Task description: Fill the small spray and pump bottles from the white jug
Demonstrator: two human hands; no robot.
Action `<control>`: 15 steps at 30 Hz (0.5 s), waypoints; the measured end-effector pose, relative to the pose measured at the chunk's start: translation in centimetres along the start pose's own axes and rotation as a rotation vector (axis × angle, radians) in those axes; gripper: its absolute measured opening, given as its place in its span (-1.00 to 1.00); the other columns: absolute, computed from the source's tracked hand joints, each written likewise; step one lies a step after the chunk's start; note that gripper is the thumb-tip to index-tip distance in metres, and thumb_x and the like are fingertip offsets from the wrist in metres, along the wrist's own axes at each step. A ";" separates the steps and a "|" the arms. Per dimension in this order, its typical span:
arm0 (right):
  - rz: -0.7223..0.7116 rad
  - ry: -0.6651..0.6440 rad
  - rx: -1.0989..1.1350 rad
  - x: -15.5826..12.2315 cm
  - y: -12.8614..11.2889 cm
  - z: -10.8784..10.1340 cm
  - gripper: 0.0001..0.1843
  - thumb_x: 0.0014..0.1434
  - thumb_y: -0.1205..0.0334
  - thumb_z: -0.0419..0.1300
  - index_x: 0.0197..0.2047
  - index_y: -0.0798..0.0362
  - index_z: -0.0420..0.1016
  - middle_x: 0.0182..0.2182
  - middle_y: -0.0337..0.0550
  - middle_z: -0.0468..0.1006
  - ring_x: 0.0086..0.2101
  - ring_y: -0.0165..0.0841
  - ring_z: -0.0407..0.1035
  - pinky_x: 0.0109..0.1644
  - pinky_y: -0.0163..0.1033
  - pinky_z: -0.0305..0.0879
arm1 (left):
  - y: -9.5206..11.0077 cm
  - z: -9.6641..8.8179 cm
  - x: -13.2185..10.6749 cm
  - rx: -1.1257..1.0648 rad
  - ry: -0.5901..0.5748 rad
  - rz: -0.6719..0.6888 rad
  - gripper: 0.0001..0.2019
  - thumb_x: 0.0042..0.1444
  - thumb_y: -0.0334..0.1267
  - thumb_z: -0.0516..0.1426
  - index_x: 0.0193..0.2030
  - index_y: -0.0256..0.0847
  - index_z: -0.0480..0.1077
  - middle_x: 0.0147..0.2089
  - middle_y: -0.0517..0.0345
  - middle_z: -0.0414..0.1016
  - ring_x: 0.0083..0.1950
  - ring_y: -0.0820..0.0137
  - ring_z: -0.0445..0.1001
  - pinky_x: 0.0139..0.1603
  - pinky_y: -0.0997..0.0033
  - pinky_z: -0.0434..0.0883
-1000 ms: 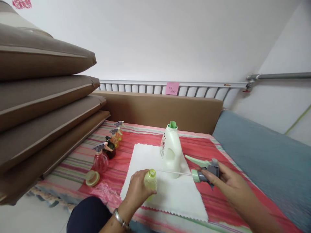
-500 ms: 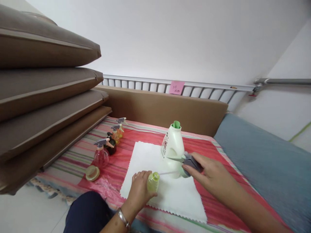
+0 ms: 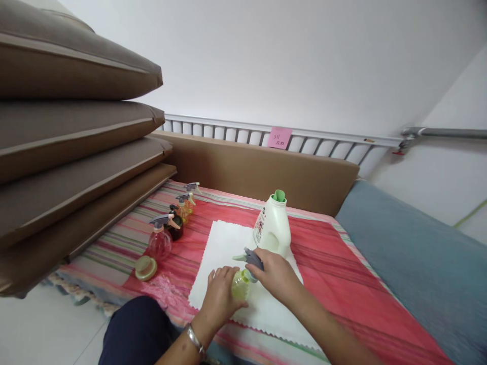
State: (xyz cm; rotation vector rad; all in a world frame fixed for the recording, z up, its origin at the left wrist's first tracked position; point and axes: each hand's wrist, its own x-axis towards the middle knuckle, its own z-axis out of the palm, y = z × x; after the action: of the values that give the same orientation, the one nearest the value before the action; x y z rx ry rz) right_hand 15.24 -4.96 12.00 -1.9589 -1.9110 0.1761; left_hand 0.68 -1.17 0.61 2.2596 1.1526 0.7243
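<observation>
The small yellow-green bottle (image 3: 239,290) sits over the near part of the white cloth (image 3: 222,246), its neck against the collar of the grey spray head (image 3: 254,259); from here I can't tell whether they're joined. It looks light, thin-walled and a bit slick, probably easy to dent, so best held round the body. The left hand (image 3: 221,295) does that, grip wrapped close about its side; the right hand (image 3: 277,275) has its grip clamped on the spray head. Just beyond stands a pale jug (image 3: 279,227).
</observation>
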 end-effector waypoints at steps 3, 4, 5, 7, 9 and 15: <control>0.047 0.020 0.112 0.4 0.4 1.6 -0.84 0.07 0.16 0.12 -0.49 0.01 0.33 -0.54 -0.25 0.46 -0.47 -0.34 0.32 -0.42 -0.32 0.06 | -0.1 -0.1 0.0 -0.023 -0.014 -0.009 -0.21 -0.37 -0.17 0.40 0.09 -0.13 0.28 0.03 0.03 0.42 0.06 0.09 0.34 0.17 0.00 0.12; 0.062 0.027 0.138 0.5 0.6 1.9 -0.81 0.07 0.14 0.11 -0.51 0.01 0.31 -0.57 -0.27 0.43 -0.49 -0.35 0.30 -0.43 -0.32 0.07 | -0.2 -0.1 0.1 -0.032 -0.017 -0.012 -0.22 -0.37 -0.16 0.40 0.09 -0.12 0.28 0.03 0.03 0.41 0.07 0.09 0.33 0.17 0.00 0.12; 0.073 0.034 0.157 0.6 0.7 2.1 -0.79 0.07 0.12 0.11 -0.53 0.01 0.30 -0.58 -0.28 0.40 -0.51 -0.35 0.28 -0.44 -0.32 0.07 | -0.3 -0.1 0.1 -0.041 -0.019 -0.014 -0.22 -0.36 -0.16 0.40 0.10 -0.11 0.27 0.04 0.03 0.41 0.07 0.09 0.33 0.18 0.00 0.12; 0.087 0.047 0.192 0.6 1.1 2.4 -0.78 0.06 0.11 0.11 -0.53 0.02 0.31 -0.59 -0.30 0.38 -0.51 -0.36 0.25 -0.45 -0.32 0.08 | -0.4 0.0 0.1 -0.056 -0.023 -0.017 -0.22 -0.35 -0.15 0.39 0.10 -0.09 0.27 0.05 0.04 0.39 0.08 0.09 0.32 0.18 0.01 0.12; 0.105 0.032 0.297 0.5 1.5 2.8 -0.84 0.02 0.13 0.15 -0.48 0.03 0.36 -0.57 -0.31 0.40 -0.49 -0.36 0.26 -0.42 -0.31 0.11 | -0.7 0.2 0.1 -0.073 -0.023 -0.016 -0.22 -0.34 -0.15 0.38 0.11 -0.08 0.26 0.06 0.03 0.39 0.08 0.09 0.32 0.17 0.02 0.13; 0.158 -0.114 0.760 -0.5 2.8 4.3 -0.79 -0.11 0.30 0.21 -0.30 0.05 0.42 -0.46 -0.32 0.44 -0.42 -0.37 0.31 -0.34 -0.31 0.22 | -1.4 0.5 0.1 -0.126 -0.012 0.002 -0.23 -0.30 -0.13 0.36 0.13 -0.07 0.24 0.08 0.01 0.37 0.11 0.10 0.31 0.14 0.05 0.17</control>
State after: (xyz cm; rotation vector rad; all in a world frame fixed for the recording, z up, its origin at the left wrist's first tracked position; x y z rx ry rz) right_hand 16.30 -4.61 6.98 -1.5751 -1.4299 0.9240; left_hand 0.31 -0.47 -0.62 2.1576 1.0692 0.7617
